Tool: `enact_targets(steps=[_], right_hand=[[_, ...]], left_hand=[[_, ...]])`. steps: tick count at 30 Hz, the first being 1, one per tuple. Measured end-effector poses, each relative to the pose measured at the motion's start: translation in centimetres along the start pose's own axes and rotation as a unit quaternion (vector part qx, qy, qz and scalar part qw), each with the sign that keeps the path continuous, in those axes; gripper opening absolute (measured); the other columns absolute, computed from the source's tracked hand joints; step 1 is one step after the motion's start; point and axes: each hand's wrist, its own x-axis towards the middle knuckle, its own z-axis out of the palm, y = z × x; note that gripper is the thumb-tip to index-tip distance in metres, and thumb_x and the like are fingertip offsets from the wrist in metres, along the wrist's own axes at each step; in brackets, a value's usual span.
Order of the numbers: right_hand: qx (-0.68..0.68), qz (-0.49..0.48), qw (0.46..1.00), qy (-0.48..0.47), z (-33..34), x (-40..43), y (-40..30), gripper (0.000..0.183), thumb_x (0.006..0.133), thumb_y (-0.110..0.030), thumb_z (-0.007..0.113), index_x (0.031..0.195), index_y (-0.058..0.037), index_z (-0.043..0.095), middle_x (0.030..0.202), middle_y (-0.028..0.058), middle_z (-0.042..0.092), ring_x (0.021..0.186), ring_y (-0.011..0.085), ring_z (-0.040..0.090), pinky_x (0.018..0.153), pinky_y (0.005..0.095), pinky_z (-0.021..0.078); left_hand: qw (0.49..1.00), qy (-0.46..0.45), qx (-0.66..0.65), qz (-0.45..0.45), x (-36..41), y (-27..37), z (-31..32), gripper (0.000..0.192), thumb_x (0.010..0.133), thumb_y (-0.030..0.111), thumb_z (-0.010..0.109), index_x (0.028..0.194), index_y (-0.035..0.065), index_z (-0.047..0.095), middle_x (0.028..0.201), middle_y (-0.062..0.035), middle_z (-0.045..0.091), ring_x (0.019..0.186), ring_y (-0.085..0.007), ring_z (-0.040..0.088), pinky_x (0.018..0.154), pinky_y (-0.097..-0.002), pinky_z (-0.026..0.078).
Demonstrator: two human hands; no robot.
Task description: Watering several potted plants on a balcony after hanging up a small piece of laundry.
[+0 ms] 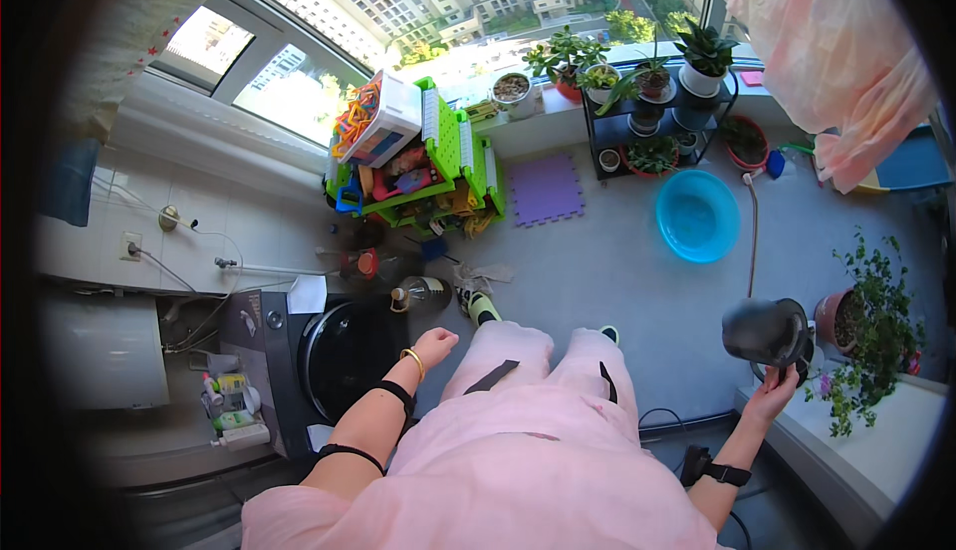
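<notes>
At the right, my right hand (773, 395) grips a dark, round-bodied vessel (765, 332) near its base; part of it is blurred, and its exact kind is unclear. A leafy plant in a terracotta-coloured pot (835, 318) stands just beyond it. My left hand (435, 346), with a gold bangle at the wrist, hangs in front of the black round door of a washing machine (351, 359). Its fingers are curled together and nothing shows in them. A large clear plastic bottle (424, 294) lies on the floor beyond this hand.
A blue plastic basin (697, 216) and a purple foam mat (546, 189) are on the floor ahead. Green toy shelves (448, 150) stand by the window, left of a black plant rack (597, 132). Bottles (235, 419) stand on the washing machine. A low white ledge (859, 430) runs at right.
</notes>
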Motion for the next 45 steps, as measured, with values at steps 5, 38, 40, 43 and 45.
enact_targets(steps=[5,38,40,43,45], right_hand=[[-0.005,0.012,1.000,-0.006,3.3,0.1,1.9,0.027,0.090,-0.024,0.039,0.071,-0.0099,0.053,0.052,-0.0081,0.028,0.047,0.0038,0.023,0.055,0.0186,0.0268],[-0.006,-0.019,1.000,0.006,8.8,-13.3,3.8,0.031,0.090,-0.024,0.035,0.060,-0.0140,0.034,0.051,-0.0058,0.022,0.049,0.0061,0.020,0.057,0.0217,0.0252],[-0.003,-0.034,0.999,0.020,9.0,-15.4,5.5,0.032,0.090,-0.024,0.035,0.060,-0.0139,0.034,0.051,-0.0058,0.021,0.049,0.0061,0.020,0.057,0.0216,0.0257],[0.037,-0.049,0.997,0.047,9.3,-18.9,9.2,0.027,0.092,-0.025,0.038,0.079,-0.0077,0.055,0.051,-0.0062,0.028,0.049,0.0050,0.028,0.061,0.0213,0.0336],[0.071,-0.066,0.995,0.030,8.7,-20.8,12.7,0.026,0.092,-0.026,0.040,0.074,-0.0109,0.052,0.052,-0.0056,0.029,0.049,0.0060,0.030,0.062,0.0219,0.0347]], left_hand=[[0.998,0.036,-0.047,-0.026,0.0,-6.5,-1.4,0.031,0.081,0.028,0.058,0.095,-0.0003,0.062,0.084,-0.0079,0.063,0.072,-0.0159,0.059,0.068,-0.0290,0.048],[0.991,-0.006,0.105,0.082,7.7,-7.0,-8.2,0.030,0.082,0.028,0.057,0.096,0.0025,0.062,0.081,-0.0035,0.062,0.073,-0.0118,0.058,0.070,-0.0267,0.046],[0.987,-0.023,0.132,0.094,9.5,-8.8,-9.0,0.030,0.081,0.028,0.057,0.096,0.0024,0.062,0.081,-0.0039,0.062,0.073,-0.0121,0.058,0.070,-0.0268,0.047],[0.975,-0.041,0.181,0.124,13.1,-11.9,-11.1,0.030,0.081,0.028,0.058,0.094,0.0020,0.062,0.082,-0.0049,0.063,0.072,-0.0128,0.059,0.071,-0.0271,0.047],[0.969,-0.075,0.208,0.106,14.9,-13.5,-13.0,0.035,0.080,0.037,0.055,0.095,0.0064,0.065,0.091,-0.0120,0.066,0.089,-0.0252,0.062,0.083,-0.0328,0.045]])
